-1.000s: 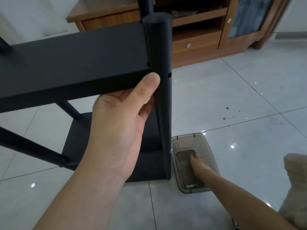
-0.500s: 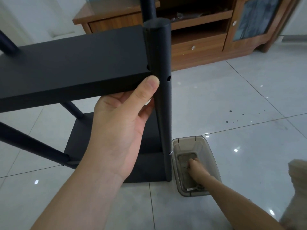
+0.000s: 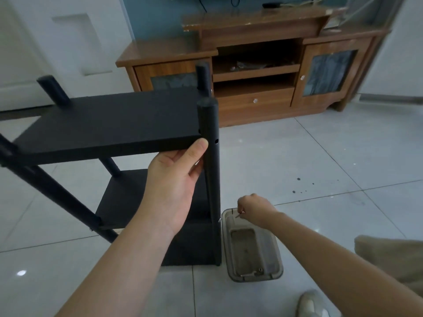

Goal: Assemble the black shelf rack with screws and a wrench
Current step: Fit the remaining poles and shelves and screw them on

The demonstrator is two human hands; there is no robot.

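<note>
Above the grey tray (image 3: 251, 252), right hand (image 3: 254, 209) pinching a screw (image 3: 239, 215) (blurred), left hand (image 3: 174, 186) gripping shelf (image 3: 109, 124), fingers hidden.

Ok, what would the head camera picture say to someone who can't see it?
A person's left hand grips the top corner of a black shelf rack, thumb on the shelf edge, while the right hand pinches a small screw over a smoky clear plastic box on the tiled floor. A wooden TV cabinet stands behind.
</note>
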